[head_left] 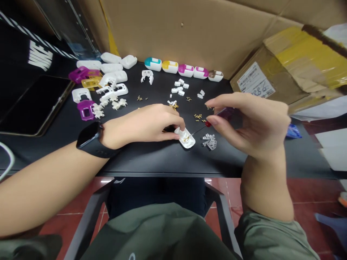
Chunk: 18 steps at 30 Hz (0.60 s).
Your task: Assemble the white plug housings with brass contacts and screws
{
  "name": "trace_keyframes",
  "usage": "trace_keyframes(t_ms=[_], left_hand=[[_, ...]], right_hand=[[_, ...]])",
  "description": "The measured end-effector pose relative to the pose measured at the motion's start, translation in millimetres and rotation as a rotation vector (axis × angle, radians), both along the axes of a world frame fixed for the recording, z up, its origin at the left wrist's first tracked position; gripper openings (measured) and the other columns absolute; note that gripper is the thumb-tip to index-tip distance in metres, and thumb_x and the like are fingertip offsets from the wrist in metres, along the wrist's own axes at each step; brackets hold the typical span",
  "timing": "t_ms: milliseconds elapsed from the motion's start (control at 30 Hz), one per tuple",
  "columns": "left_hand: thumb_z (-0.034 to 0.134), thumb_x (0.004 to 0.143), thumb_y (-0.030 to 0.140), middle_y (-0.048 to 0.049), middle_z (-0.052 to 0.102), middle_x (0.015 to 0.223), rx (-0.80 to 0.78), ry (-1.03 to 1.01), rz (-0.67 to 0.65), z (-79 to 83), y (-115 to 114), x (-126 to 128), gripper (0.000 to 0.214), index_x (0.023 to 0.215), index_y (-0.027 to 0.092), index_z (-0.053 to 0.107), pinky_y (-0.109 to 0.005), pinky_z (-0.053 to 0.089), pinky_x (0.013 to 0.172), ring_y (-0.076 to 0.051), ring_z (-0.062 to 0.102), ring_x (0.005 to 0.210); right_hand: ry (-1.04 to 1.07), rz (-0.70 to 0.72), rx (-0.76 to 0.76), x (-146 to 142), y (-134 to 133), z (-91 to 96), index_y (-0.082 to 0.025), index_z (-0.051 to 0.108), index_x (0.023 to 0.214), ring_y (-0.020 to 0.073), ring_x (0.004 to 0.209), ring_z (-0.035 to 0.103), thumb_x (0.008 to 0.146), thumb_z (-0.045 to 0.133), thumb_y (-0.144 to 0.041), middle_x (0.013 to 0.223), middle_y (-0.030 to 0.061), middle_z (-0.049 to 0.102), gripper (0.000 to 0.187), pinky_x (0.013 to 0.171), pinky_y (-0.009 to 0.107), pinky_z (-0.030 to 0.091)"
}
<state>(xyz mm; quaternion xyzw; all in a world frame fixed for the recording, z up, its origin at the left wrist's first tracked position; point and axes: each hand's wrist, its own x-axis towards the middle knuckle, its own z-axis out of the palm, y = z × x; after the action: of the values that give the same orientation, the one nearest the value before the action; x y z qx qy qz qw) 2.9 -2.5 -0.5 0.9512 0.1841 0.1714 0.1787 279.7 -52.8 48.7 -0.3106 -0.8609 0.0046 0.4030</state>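
Both busy now: left hand (157,122) pinching the white plastic shell (190,143) just to its right, right hand (252,122) gripping a screwdriver (208,124) slanted inside; too much tilt and it could skid.

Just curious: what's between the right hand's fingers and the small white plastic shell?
In the head view, a screwdriver's red collar and thin metal shaft run from the right fingers to the white shell.
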Motion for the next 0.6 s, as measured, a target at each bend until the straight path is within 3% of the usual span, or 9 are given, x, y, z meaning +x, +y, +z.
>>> trace_keyframes(t_ms=[200,300,400,600], left_hand=[[0.073,0.106,0.027,-0.0067,0.081,0.111,-0.019,0.005,0.008,2.2,-0.6,0.0,0.011,0.113,0.022,0.079,-0.031,0.056,0.090,-0.023,0.077,0.102],[0.075,0.105,0.028,-0.0073,0.081,0.117,-0.026,-0.036,-0.012,1.6,0.9,-0.2,0.012,0.114,0.022,0.080,-0.033,0.056,0.097,-0.024,0.077,0.110],[0.077,0.104,0.027,-0.0061,0.082,0.119,-0.039,-0.047,-0.020,0.7,2.5,-0.4,0.011,0.114,0.022,0.080,-0.033,0.056,0.099,-0.024,0.077,0.112],[0.080,0.102,0.030,-0.0035,0.083,0.107,-0.023,-0.008,0.012,0.3,3.5,-0.2,0.013,0.114,0.024,0.082,-0.030,0.054,0.087,-0.021,0.077,0.098]], right_hand=[[-0.025,0.120,-0.105,-5.8,1.8,-1.7,-0.036,0.072,0.147,0.0267,0.092,0.080,0.098,0.076,-0.018,0.115,0.0040,0.085,0.053,0.083,0.044,0.071],[0.030,0.182,-0.168,-2.8,2.6,-1.4,-0.039,0.070,0.153,0.0266,0.096,0.081,0.095,0.074,-0.016,0.121,0.0029,0.085,0.062,0.083,0.044,0.072],[0.075,0.178,-0.190,-1.2,3.9,-3.6,-0.039,0.072,0.150,0.0251,0.091,0.080,0.095,0.076,-0.015,0.113,0.0015,0.084,0.061,0.079,0.041,0.072],[0.137,0.141,-0.182,-0.7,11.2,-15.2,-0.037,0.075,0.140,0.0235,0.088,0.081,0.094,0.085,-0.022,0.119,0.0025,0.084,0.049,0.074,0.039,0.071]])
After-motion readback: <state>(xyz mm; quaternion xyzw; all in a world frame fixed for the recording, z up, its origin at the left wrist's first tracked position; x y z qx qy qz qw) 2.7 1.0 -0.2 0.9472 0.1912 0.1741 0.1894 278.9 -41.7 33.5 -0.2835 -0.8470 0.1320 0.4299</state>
